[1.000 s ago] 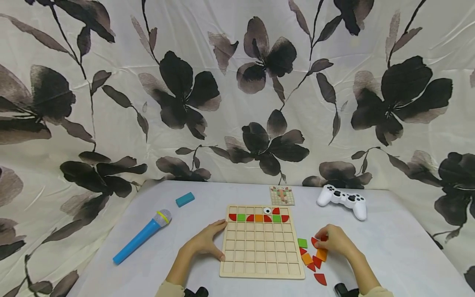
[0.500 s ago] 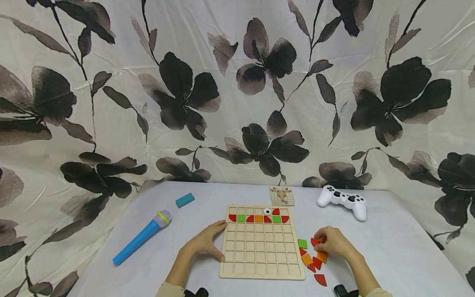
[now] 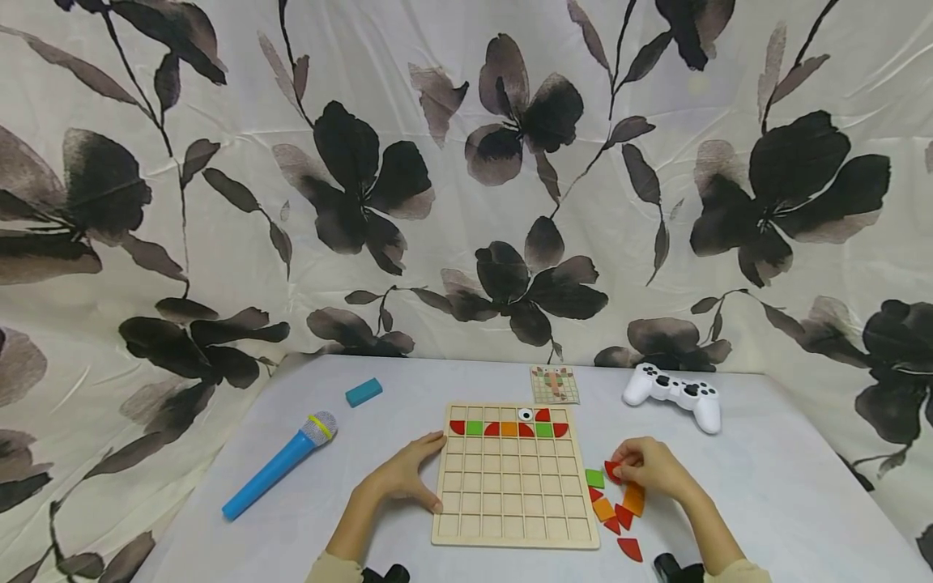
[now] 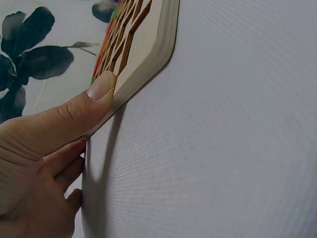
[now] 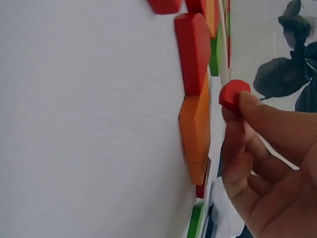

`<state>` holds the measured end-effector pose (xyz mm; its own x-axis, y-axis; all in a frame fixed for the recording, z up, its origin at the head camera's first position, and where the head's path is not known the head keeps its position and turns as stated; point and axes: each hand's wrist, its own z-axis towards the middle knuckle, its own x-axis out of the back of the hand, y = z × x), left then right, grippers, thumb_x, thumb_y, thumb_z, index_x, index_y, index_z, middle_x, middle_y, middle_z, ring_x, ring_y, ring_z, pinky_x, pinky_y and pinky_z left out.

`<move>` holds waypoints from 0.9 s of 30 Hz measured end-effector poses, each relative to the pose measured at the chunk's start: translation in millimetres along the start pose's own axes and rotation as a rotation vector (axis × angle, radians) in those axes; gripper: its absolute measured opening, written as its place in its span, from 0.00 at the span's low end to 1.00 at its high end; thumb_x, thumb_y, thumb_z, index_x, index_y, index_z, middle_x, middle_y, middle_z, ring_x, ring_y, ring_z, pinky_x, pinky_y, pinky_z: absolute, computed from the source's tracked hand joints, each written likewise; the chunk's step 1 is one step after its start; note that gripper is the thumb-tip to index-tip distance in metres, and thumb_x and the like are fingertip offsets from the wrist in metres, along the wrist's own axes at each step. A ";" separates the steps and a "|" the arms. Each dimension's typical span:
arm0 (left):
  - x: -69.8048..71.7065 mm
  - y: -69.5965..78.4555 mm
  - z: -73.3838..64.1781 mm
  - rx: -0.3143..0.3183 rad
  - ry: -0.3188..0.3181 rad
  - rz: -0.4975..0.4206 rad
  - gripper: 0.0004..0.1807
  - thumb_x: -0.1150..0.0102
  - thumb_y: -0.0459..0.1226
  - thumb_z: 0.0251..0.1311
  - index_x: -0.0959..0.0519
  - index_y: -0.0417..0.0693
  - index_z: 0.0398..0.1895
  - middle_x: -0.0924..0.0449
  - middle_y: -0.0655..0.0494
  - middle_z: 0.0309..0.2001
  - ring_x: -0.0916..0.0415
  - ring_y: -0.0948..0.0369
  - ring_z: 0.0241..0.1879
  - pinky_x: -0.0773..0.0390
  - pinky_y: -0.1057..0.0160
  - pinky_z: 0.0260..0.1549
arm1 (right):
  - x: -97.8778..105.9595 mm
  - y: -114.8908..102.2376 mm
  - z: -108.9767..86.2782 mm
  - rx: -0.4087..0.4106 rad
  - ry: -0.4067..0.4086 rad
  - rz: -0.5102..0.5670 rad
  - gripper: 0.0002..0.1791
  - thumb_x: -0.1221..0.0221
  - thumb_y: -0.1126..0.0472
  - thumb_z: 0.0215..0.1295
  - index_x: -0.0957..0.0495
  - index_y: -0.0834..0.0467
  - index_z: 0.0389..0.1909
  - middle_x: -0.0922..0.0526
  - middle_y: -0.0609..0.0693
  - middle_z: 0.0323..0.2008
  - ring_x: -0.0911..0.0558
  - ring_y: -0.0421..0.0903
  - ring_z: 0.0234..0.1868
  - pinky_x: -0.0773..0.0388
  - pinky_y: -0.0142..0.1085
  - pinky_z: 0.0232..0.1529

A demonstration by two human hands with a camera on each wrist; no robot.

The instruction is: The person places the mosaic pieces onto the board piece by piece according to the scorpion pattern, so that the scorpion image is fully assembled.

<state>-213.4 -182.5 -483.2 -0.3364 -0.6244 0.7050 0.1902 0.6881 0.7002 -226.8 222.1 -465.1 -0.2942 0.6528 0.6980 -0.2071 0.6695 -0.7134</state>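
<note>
A square wooden grid board (image 3: 508, 486) lies on the table, with red, green, orange and eye-marked pieces in its two far rows. My left hand (image 3: 404, 472) rests at the board's left side, thumb and fingers spread along the edge. The left wrist view shows the thumb (image 4: 74, 110) touching the board's edge. Right of the board, my right hand (image 3: 649, 467) pinches a red quarter-round piece (image 5: 233, 95) between thumb and fingers. It is just above several loose pieces, among them a green square (image 3: 594, 478), an orange square (image 3: 602, 508) and a red quarter-round (image 3: 630, 550).
A small pattern card (image 3: 555, 385) lies behind the board, with a white game controller (image 3: 674, 395) to its right. Far left are a blue toy microphone (image 3: 280, 464) and a teal block (image 3: 364, 393). A floral cloth (image 3: 437, 202) hangs behind the table.
My right hand has lifted the red quarter-round piece a little up and to the left, uncovering more of the orange pieces. The left hand and the board have stayed put.
</note>
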 end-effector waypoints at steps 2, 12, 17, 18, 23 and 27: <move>0.4 0.5 -0.7 0.002 0.000 0.000 0.58 0.19 0.40 0.23 0.37 0.35 0.66 0.44 0.39 0.69 0.50 0.39 0.69 0.46 0.38 0.64 | 1.0 -0.1 2.5 0.028 0.011 0.027 0.04 0.38 0.70 0.56 0.20 0.66 0.33 0.22 0.49 0.24 0.26 0.44 0.25 0.25 0.28 0.24; -0.7 -2.1 -0.8 -0.019 -0.005 -0.009 0.58 0.19 0.40 0.25 0.38 0.35 0.67 0.44 0.39 0.69 0.50 0.38 0.68 0.46 0.37 0.64 | 1.5 -9.7 25.0 0.067 0.098 0.088 0.09 0.41 0.67 0.61 0.19 0.68 0.40 0.16 0.54 0.32 0.22 0.44 0.29 0.22 0.28 0.30; -1.1 -2.8 -0.3 -0.014 -0.010 -0.009 0.58 0.19 0.40 0.25 0.38 0.35 0.67 0.44 0.39 0.70 0.50 0.39 0.69 0.46 0.38 0.64 | -2.7 -14.0 35.9 0.067 0.125 0.173 0.11 0.41 0.67 0.61 0.20 0.70 0.41 0.16 0.55 0.31 0.22 0.44 0.28 0.22 0.28 0.30; -1.0 -2.7 -0.3 -0.013 -0.010 -0.008 0.58 0.19 0.40 0.25 0.38 0.35 0.67 0.44 0.39 0.70 0.50 0.39 0.69 0.46 0.38 0.64 | -3.8 -15.2 38.6 0.071 0.132 0.192 0.12 0.41 0.66 0.61 0.20 0.70 0.42 0.16 0.56 0.31 0.22 0.44 0.28 0.22 0.28 0.30; 0.0 -1.4 -0.8 -0.025 -0.011 -0.002 0.57 0.19 0.39 0.25 0.38 0.35 0.67 0.44 0.39 0.70 0.50 0.39 0.69 0.46 0.38 0.64 | -10.9 -23.8 53.8 0.105 0.125 0.313 0.16 0.41 0.67 0.60 0.23 0.74 0.47 0.18 0.57 0.29 0.20 0.44 0.26 0.21 0.29 0.30; 0.4 -1.3 -0.9 -0.027 -0.017 -0.003 0.58 0.20 0.39 0.26 0.38 0.35 0.67 0.45 0.39 0.70 0.51 0.39 0.69 0.46 0.39 0.65 | -17.7 -32.9 67.3 0.162 0.058 0.385 0.22 0.43 0.69 0.61 0.29 0.76 0.54 0.20 0.62 0.33 0.18 0.50 0.29 0.19 0.34 0.33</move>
<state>-213.0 -184.0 -483.7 -0.3523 -0.6197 0.7014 0.2145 0.6760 0.7050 -277.5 164.6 -458.2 -0.3267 0.8664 0.3777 -0.2373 0.3116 -0.9201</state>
